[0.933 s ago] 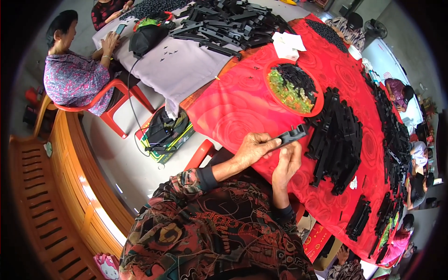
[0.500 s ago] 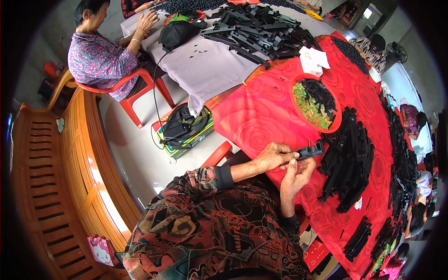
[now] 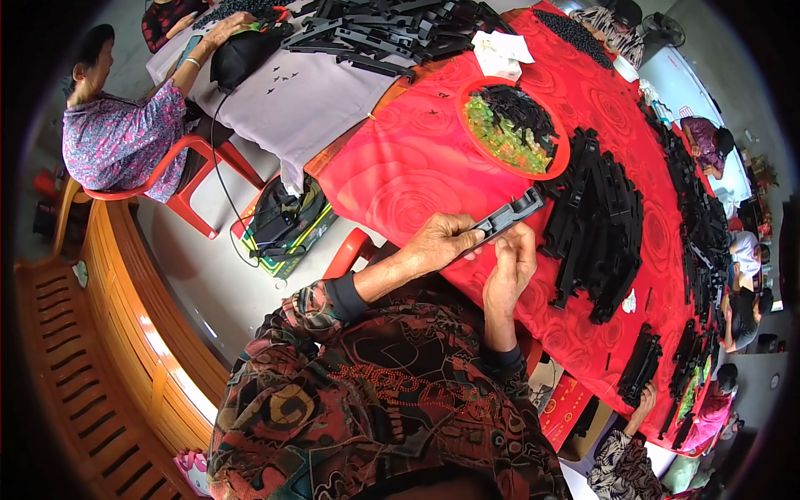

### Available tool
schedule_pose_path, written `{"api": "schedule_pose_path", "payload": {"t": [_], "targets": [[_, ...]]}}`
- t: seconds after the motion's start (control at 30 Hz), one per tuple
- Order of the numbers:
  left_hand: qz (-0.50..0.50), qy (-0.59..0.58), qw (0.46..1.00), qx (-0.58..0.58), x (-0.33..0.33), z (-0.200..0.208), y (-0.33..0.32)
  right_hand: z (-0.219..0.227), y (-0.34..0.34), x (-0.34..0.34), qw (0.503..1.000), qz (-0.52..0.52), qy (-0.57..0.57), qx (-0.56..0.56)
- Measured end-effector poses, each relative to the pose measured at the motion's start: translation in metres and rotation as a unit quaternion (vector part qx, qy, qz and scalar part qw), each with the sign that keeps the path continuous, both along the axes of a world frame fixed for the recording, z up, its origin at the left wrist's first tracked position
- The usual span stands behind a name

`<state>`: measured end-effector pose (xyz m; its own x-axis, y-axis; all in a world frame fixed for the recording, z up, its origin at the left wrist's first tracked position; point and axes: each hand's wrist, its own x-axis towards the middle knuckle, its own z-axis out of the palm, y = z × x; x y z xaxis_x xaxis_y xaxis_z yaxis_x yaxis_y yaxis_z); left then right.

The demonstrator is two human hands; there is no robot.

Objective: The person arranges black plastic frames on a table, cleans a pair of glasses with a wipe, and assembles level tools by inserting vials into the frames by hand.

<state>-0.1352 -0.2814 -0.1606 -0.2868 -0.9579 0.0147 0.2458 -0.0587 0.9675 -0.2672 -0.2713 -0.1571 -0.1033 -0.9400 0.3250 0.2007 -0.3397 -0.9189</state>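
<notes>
Head view: I see left hand (image 3: pixel 443 242) mid-frame, fingers pinching black plastic part (image 3: pixel 510 214), held slanted over red-covered bench (image 3: pixel 392 179). Right hand (image 3: pixel 510 265) just below part, fingers curled; can't tell if gripping. Red basin (image 3: pixel 563 157) upper right of center, black pile (image 3: pixel 596 225) right.

- Top (image 3: pixel 367 437), long-sleeved, patchwork print in black, rust-red, olive, tan.
- Lettering (image 3: pixel 408 387) across chest, red, dotted.
- Curled motif (image 3: pixel 290 406), tan, left of the lettering.
- Left cuff (image 3: pixel 346 297) and right cuff (image 3: pixel 502 360), plain, dark, close-fitting.
- Left hand (image 3: pixel 444 240) and right hand (image 3: pixel 509 271), bare.
</notes>
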Motion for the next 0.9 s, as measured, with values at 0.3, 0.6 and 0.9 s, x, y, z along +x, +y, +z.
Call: {"api": "schedule_pose_path", "payload": {"t": [0.3, 0.6, 0.9], "targets": [[0.061, -0.097, 0.991, -0.074, 0.002, -0.001, -0.002, 0.002, 0.008, 0.011, 0.995, -0.057, 0.079, -0.016], [0.036, -0.135, 0.99, 0.013, 0.019, -0.014, -0.011, -0.012, -0.04, -0.059, 0.955, -0.176, 0.239, 0.0], [0.018, -0.474, 0.866, -0.158, 0.05, -0.029, -0.028, -0.057, -0.076, -0.064, 0.775, -0.206, 0.597, 0.03]]}}
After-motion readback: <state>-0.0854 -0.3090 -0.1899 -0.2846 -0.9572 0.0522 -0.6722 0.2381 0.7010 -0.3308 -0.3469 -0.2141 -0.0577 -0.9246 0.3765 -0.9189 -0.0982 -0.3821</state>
